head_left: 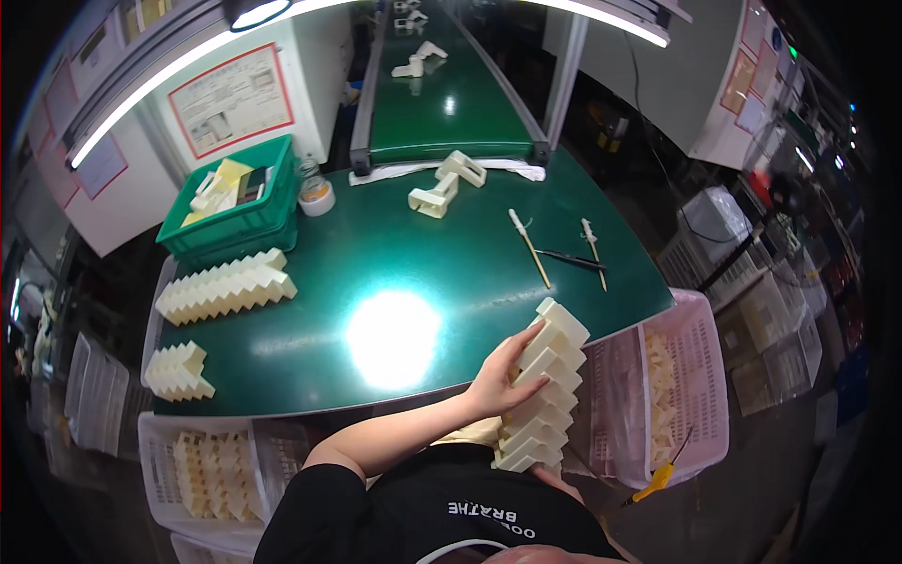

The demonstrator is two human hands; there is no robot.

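In front of my body, over the table's right front edge, I hold a tall stack of nested cream plastic parts (548,381) with zigzag sides. It stands tilted, its top leaning away to the right. My left hand (503,381) is closed around the middle of the stack from the left, thumb and fingers on its sides. At the lower end, my right hand (556,481) grips the stack from underneath; most of its fingers are hidden behind the parts.
Two joined cream parts (447,183) lie by the conveyor (451,117). Cream stacks (225,287) rest at the left, beside a green bin (230,211) and a tape roll (318,199). White-tipped sticks (531,249) and tweezers (571,258) lie right. Pink crate (707,376) and white crate (155,470) flank the table.
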